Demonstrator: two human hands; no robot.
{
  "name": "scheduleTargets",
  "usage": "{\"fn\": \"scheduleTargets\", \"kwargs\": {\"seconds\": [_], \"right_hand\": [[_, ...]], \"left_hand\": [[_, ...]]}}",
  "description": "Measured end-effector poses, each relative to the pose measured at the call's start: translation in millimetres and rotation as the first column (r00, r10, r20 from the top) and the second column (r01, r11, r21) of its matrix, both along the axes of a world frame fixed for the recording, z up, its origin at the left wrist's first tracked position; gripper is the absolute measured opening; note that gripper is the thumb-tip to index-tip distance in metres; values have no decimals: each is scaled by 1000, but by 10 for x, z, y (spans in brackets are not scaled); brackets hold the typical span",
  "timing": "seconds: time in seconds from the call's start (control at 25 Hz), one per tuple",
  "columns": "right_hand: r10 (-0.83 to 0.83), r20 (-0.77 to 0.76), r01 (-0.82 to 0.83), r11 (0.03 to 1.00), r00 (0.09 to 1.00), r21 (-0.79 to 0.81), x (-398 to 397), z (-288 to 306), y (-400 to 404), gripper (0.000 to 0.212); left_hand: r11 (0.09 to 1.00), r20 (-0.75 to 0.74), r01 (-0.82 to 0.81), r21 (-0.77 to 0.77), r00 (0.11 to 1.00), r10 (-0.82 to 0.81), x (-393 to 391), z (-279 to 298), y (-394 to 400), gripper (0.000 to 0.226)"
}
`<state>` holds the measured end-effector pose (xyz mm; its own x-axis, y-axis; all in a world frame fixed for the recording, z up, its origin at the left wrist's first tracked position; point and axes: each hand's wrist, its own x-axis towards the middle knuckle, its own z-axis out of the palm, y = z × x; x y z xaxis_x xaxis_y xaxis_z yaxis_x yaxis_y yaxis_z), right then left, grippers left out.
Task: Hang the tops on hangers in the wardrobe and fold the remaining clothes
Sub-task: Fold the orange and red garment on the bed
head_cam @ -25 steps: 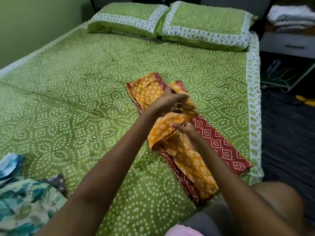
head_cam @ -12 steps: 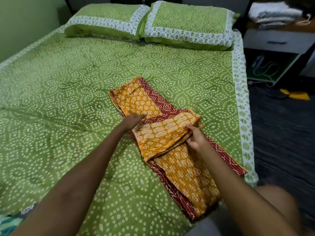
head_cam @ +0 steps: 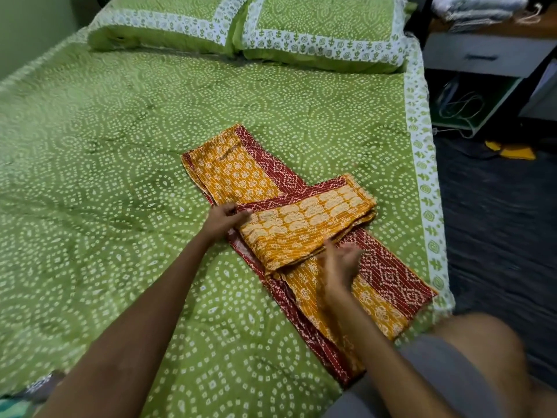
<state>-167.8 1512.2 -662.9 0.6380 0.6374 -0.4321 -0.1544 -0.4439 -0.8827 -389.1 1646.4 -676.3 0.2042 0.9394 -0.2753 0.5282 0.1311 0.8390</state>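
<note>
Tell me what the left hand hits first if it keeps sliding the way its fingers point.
The left hand lies with its fingers pointing right, already at the edge of the folded-over flap of the orange and maroon garment. It would run onto that flap first; depth is hard to judge.

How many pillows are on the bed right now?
2: the left pillow and the right pillow lie side by side at the head of the bed. None appears hidden.
</note>
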Motion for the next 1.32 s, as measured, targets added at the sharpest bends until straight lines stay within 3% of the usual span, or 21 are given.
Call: {"fn": "scheduleTargets", "kwargs": {"seconds": [0.08,0.12,0.24,0.32,0.44,0.56,0.64,0.76,0.88,0.96,1.04,1.2,1.32], "right_hand": [[330,-115,-336,941,937,-34,-320,9,-302,38],[455,-76,-459,887,887,-51,-422,36,-369,37],[591,163,-575,807,790,-134,-522,138,-329,34],[618,16,-617,786,786,-42,-500,115,-293,23],[535,-382,-557,828,753,61,-453,47,-317,13],[367,-600,-413,908,710,67,-295,18,-229,27],[250,-594,-284,958,765,38,-218,3,-136,37],[41,-439,-50,999,897,-8,-105,-67,87,38],[91,-301,-105,994,949,-30,78,-65,369,39],[149,-152,-158,986,977,-47,281,-61,467,35],[81,-100,-86,995,992,-48,459,-47,471,36],[-18,-256,12,1000,966,-24,383,-42,259,27],[180,-369,-211,976,912,-45,-63,-23,-72,38]], "left_hand": [[999,66,10,-40,998,-8,-12,25,-32,24],[998,65,31,-46,998,-28,-27,62,-53,13],[998,8,64,15,998,-64,-129,58,-40,19],[998,-27,19,66,999,-17,-131,52,-31,26],[987,-316,19,158,948,32,-5,9,-54,31],[959,-495,11,284,858,136,139,-2,-122,32],[952,-452,-34,305,874,176,153,-21,-114,32],[970,-178,-122,209,971,161,70,-53,-112,37],[996,29,-79,41,997,78,-36,6,-123,26],[1000,17,-16,-11,1000,16,-73,0,-92,15],[1000,-84,-4,28,996,6,-51,-18,-59,17],[992,-203,-11,124,978,36,-5,-79,-70,24],[991,-225,-5,135,974,36,-5,-79,-71,26]]}}
